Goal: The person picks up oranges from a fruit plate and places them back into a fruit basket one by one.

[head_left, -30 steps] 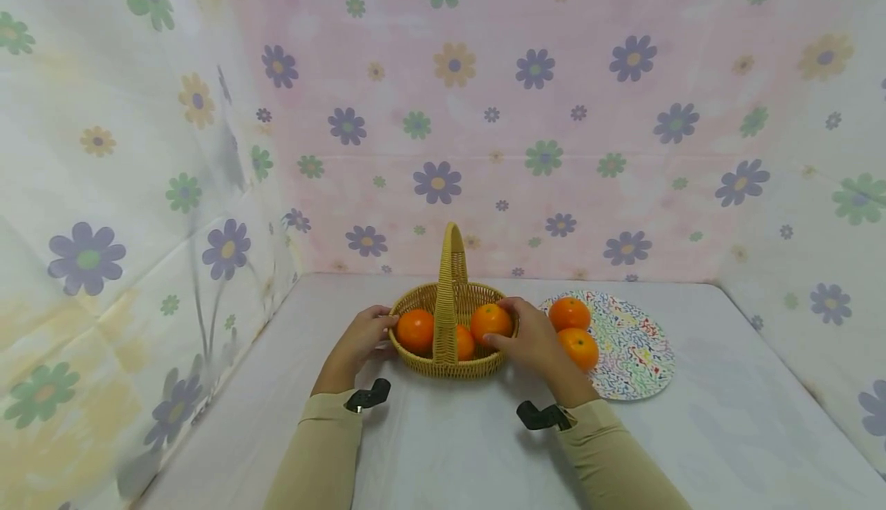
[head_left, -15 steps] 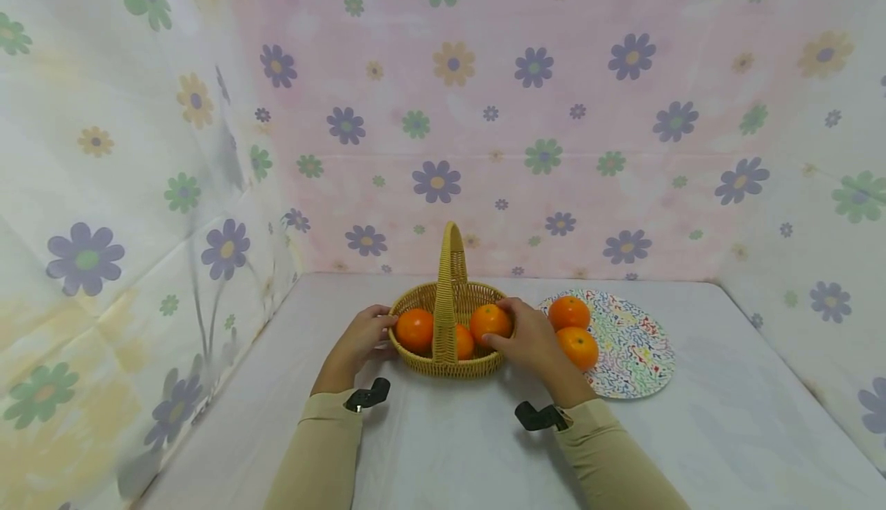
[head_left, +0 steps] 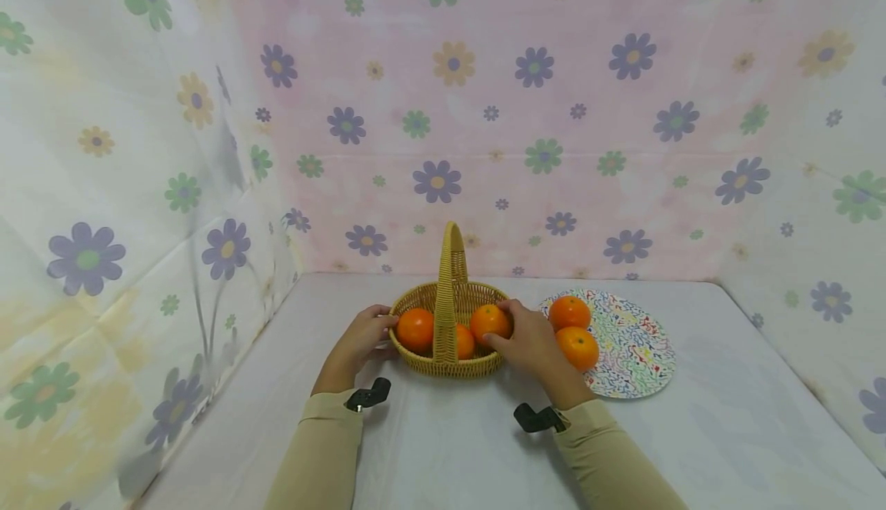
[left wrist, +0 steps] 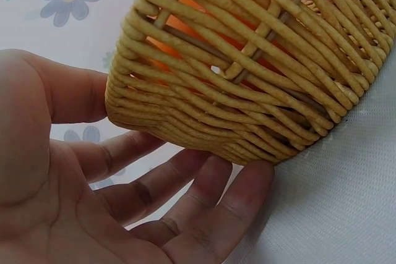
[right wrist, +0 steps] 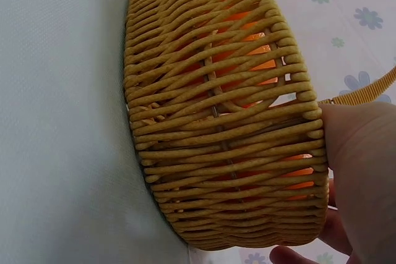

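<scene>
A yellow wicker basket (head_left: 450,370) with a tall arched handle stands on the table. My left hand (head_left: 358,343) holds its left end, the thumb at the rim and the fingers (left wrist: 244,190) against the outer wall low down. At the right end, my right hand (head_left: 536,347) reaches over the rim and grips an orange (head_left: 488,325) between thumb and fingers, inside the basket. Another orange (head_left: 415,330) lies in the left end, and a third orange (head_left: 464,342) is partly hidden behind the handle. From the right wrist view, the basket wall (right wrist: 229,122) hides most of the fruit.
Right of the basket lies a round, colourfully speckled plate (head_left: 633,356). Two oranges rest along its left side, a rear orange (head_left: 570,314) and a front orange (head_left: 577,348) next to my right forearm. Flower-printed cloth (head_left: 443,110) walls the table (head_left: 443,441) at back and sides.
My right hand and the orange in its grip have shifted very slightly left. The left hand and the basket look the same.
</scene>
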`<action>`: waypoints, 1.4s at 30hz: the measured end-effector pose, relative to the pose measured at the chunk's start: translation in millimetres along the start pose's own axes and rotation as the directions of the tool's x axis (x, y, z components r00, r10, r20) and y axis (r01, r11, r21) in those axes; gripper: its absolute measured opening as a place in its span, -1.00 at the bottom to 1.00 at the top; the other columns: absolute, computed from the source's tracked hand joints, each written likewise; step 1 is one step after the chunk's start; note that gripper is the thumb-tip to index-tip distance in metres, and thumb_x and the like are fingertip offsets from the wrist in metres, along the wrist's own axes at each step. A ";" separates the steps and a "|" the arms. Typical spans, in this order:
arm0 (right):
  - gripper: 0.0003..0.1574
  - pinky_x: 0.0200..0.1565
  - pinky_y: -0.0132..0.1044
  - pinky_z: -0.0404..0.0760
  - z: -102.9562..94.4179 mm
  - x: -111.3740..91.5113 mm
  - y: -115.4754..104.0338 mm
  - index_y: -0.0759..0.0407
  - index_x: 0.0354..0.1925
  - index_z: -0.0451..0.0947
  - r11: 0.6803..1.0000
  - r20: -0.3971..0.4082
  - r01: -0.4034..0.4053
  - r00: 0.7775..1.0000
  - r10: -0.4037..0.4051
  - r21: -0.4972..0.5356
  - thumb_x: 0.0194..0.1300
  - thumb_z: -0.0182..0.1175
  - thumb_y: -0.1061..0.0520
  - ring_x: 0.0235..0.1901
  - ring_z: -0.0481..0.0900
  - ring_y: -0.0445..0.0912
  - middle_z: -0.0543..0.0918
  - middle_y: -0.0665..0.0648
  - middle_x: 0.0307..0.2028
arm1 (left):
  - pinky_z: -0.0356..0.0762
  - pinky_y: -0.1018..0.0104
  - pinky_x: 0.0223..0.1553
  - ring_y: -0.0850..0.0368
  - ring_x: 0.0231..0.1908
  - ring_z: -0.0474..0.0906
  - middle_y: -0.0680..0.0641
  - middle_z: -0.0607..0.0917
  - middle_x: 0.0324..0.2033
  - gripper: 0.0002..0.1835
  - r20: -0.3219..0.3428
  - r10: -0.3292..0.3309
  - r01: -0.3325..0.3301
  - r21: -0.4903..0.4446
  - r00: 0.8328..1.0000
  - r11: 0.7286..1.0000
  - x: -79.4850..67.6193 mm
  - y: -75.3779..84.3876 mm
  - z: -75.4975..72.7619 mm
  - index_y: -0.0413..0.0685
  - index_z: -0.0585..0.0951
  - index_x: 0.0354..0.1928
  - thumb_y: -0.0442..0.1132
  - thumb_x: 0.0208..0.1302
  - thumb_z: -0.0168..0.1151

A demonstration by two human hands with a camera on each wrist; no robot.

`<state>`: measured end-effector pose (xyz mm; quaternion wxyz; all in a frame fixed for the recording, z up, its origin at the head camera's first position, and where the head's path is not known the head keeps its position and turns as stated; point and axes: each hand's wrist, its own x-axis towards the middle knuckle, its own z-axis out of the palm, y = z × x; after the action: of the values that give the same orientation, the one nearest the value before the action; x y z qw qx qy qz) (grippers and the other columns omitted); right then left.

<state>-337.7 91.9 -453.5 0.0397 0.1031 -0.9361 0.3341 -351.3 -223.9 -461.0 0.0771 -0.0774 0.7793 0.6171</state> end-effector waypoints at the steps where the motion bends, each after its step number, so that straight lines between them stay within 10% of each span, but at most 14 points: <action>1: -0.16 0.29 0.15 0.59 0.5 0.0 -0.2 0.01 0.42 0.38 1.000 -0.001 0.007 1.000 -0.007 -0.001 0.29 0.41 -0.17 0.15 0.59 0.09 0.63 0.14 0.24 | 0.74 -0.10 0.08 -0.14 0.09 0.62 -0.27 0.55 0.21 -0.56 0.001 0.002 -0.002 0.002 1.000 1.000 -0.3 0.0 -0.2 -0.16 0.46 0.30 -0.14 0.49 0.08; 30: -0.41 0.34 0.12 0.54 3.9 0.9 -1.1 0.06 0.27 0.59 0.999 -0.081 0.041 0.996 -0.043 -0.031 0.31 0.37 -0.03 0.19 0.56 0.09 0.69 0.09 0.19 | 0.75 -0.06 0.07 -0.10 0.03 0.65 -0.26 0.59 0.16 -0.56 -0.011 0.003 -0.003 -0.011 1.000 1.000 -0.8 -0.2 1.4 -0.14 0.48 0.29 -0.16 0.45 0.15; 42: -0.59 -0.36 -0.27 0.41 4.4 -0.7 -3.2 -0.13 0.19 0.69 0.998 -0.043 0.048 0.998 -0.050 -0.041 0.40 0.30 -0.04 -0.29 0.47 -0.05 0.73 0.01 -0.09 | 0.75 -0.04 0.07 -0.09 0.02 0.65 -0.25 0.60 0.16 -0.56 -0.015 0.000 0.000 0.006 1.000 1.000 -0.6 -0.5 1.6 -0.14 0.48 0.29 -0.16 0.44 0.16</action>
<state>-336.3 86.7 -455.1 0.0705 0.1178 -0.9386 0.3166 -350.5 -222.5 -461.7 0.0717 -0.0818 0.7818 0.6140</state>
